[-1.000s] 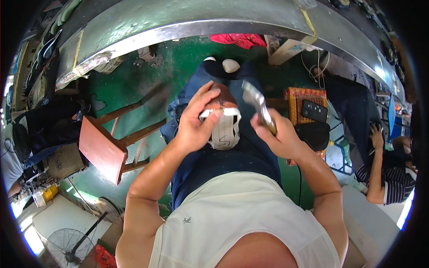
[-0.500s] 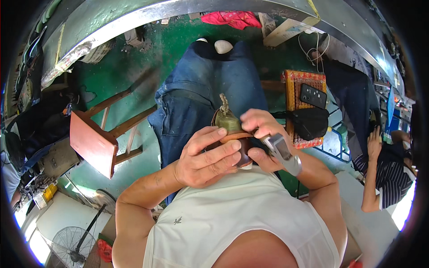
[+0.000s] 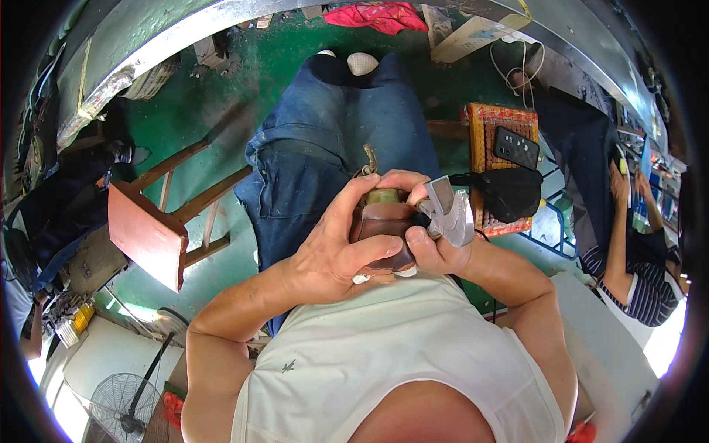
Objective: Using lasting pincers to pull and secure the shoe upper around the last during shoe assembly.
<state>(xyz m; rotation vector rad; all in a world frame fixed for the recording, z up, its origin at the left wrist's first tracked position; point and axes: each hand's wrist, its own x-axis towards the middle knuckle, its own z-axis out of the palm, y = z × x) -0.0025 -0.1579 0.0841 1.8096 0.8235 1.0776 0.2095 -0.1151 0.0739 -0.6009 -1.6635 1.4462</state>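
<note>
Gripping the brown shoe [image 3: 384, 225] over our lap, against the chest | left hand [image 3: 336, 255] fingers curled tight around its side; right hand [image 3: 432, 240] pinching the knife [image 3: 450, 210] at the shoe's right edge | we judge: brace firmly; cut shallow, blade off thumb

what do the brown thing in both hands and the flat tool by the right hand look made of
The brown rounded shoe-like piece looks like leather: smooth, dull sheen, darker seams, though it is partly covered. The flat grey blade-like tool in the right hand looks like bare metal: pale, hard-edged, reflecting light.
</note>
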